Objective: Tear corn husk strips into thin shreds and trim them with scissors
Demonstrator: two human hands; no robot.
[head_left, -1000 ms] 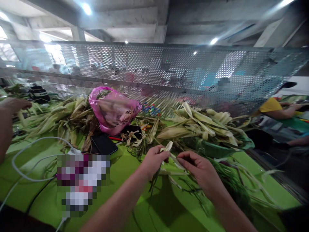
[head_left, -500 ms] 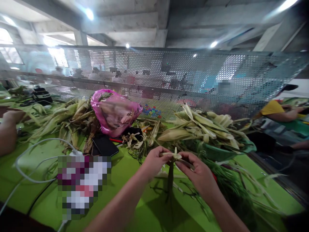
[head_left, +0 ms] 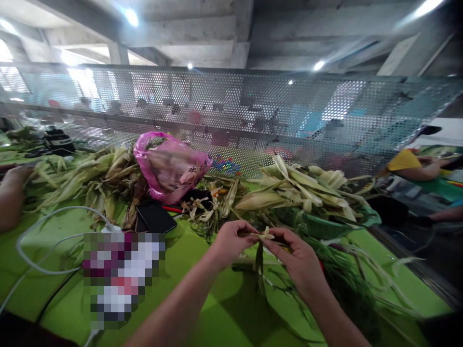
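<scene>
A pale corn husk strip [head_left: 266, 234], folded into a small knot-like shape, is held above the green table between both hands. My left hand [head_left: 231, 241] pinches its left side with thumb and fingers. From the other side my right hand [head_left: 294, 253] grips it, fingertips close to those of the left. A darker strip [head_left: 259, 265] hangs down below the fingers. Behind the hands, a heap of dry corn husks [head_left: 300, 190] fills a green basket [head_left: 325, 226]. Green stringy strands [head_left: 343, 284] lie beside and under my right forearm.
A pink plastic bag [head_left: 170, 168] and more husks [head_left: 90, 178] stand at the left back. A black phone [head_left: 157, 217], white cables [head_left: 54, 209] and a blurred-out item [head_left: 126, 274] lie on the left. Perforated metal screen [head_left: 217, 106] behind. Other people's arms [head_left: 12, 197] show at both sides.
Both hands stay together on the husk strip, with small finger movements around the folded part. The hanging strip has shifted slightly, and the whole view has moved a little.
</scene>
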